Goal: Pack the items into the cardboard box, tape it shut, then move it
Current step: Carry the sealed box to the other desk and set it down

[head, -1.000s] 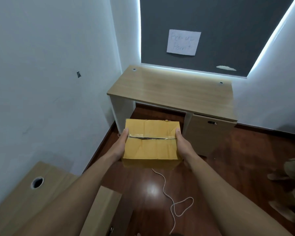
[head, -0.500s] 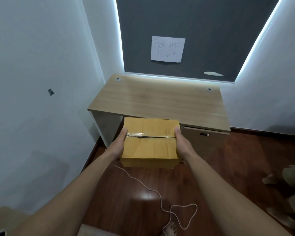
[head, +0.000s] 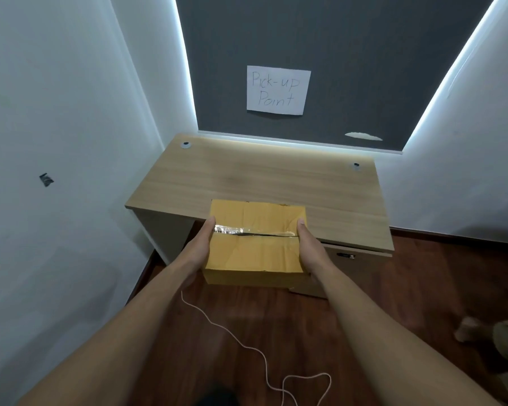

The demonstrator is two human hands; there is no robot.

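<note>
A yellow-brown cardboard box (head: pixel 255 253) is held in the air between both hands, its flaps closed and a strip of clear tape across the top seam. My left hand (head: pixel 198 244) presses on its left side, thumb on the top edge. My right hand (head: pixel 308 244) grips its right side the same way. The far edge of the box overlaps the front edge of a wooden desk (head: pixel 261 177) in the view. The box's contents are hidden.
A paper sign (head: pixel 277 89) reading "Pick-up Point" hangs on the dark wall panel above the desk. A white cord (head: pixel 264 358) lies looped on the dark wooden floor. A drawer unit (head: pixel 352 268) sits under the desk's right side. Another person's foot (head: pixel 469 332) is at the right edge.
I have come closer to the desk with the box in both hands. The desk and sign now look larger and more centred, and the box reaches the desk's front edge.
</note>
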